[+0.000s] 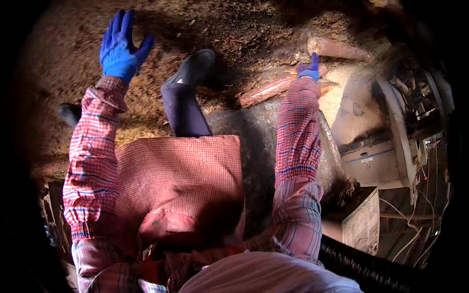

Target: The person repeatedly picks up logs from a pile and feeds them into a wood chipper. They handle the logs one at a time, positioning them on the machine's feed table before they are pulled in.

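Note:
My left hand (122,53), in a blue glove, stretches out over the brown ground at the upper left, its fingers spread and nothing in it. On the right, my right hand (309,71), also blue-gloved, is over the right end of a split log (268,91). One finger points away from me; the others are hidden, so whether it grips the log cannot be told. Just beyond that hand lies a second, thicker log (339,49). Red checked sleeves cover both forearms, and a red checked apron (181,166) lies across my lap.
My dark shoe (198,66) rests on debris-strewn ground. A grey slab-like surface (254,127) runs beside my leg. At the right stand a pale panelled structure (373,166) and a box (361,222), with loose cords (413,224) behind.

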Motion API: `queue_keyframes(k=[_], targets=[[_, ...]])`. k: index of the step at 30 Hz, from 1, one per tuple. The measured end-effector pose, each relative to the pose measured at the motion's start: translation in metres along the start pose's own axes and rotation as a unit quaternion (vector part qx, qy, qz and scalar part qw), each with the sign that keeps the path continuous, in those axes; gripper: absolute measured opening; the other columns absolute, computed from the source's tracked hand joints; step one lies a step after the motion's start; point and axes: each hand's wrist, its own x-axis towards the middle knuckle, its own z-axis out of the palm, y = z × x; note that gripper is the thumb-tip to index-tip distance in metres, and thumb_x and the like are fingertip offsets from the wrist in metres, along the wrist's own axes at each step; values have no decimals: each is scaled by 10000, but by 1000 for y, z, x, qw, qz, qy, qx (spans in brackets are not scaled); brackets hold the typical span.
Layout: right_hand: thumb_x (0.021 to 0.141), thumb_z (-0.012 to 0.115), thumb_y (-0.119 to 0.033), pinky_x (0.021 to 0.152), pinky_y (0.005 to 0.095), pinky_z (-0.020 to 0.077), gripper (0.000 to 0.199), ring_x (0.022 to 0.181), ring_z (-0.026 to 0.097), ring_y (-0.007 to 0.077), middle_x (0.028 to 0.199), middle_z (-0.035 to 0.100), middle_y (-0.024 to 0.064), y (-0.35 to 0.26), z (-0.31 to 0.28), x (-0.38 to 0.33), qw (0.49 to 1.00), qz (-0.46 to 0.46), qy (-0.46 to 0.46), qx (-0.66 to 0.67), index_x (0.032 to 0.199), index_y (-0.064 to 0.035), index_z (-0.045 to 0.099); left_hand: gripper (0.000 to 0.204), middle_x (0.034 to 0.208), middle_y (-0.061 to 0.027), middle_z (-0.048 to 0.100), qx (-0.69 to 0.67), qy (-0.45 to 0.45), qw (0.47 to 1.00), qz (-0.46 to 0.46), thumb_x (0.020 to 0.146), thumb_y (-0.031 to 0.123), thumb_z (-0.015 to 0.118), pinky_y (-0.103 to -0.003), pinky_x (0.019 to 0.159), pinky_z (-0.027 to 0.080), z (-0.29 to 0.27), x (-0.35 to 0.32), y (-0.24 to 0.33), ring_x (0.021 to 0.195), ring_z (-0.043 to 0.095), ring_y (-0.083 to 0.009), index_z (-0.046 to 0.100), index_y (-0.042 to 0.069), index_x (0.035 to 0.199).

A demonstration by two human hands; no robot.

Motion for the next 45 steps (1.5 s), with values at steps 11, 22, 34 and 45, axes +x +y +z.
queue_keyframes(k=[11, 22, 34, 45], targets=[[800, 634, -498, 988, 447, 389, 628, 1162, 501, 284, 1271, 535, 107, -56, -11, 110, 954, -139, -200, 172, 1250, -76, 517, 776, 1187, -306, 444, 124, -36, 991, -34, 702, 491, 715, -484, 927, 393, 45, 38, 82, 1124, 438, -441, 445, -11, 1229], [673, 776, -255, 1020, 394, 377, 815, 1152, 476, 249, 1270, 493, 129, 208, -41, -60, 973, -176, -117, 92, 1343, -34, 367, 888, 1377, -152, 393, 134, -149, 947, 251, 709, 407, 696, -496, 1038, 314, 42, 48, 180, 1245, 411, -323, 228, 207, 1437], [633, 847, -158, 923, 397, 451, 771, 1039, 542, 233, 1212, 546, 92, 279, -85, 3, 978, -190, -54, 61, 1284, -48, 448, 504, 1085, -145, 576, 170, -215, 926, 261, 745, 210, 615, -417, 852, 453, 43, 74, 173, 956, 585, -305, 458, 26, 1187], [760, 624, -511, 919, 448, 443, 542, 1016, 559, 271, 1092, 609, 82, 155, -68, -394, 818, 100, -415, 385, 1120, -109, 578, 763, 961, -176, 655, -320, -525, 777, -137, 567, 569, 741, -379, 802, 505, -151, -35, 61, 897, 635, -285, 615, -1, 1058]])
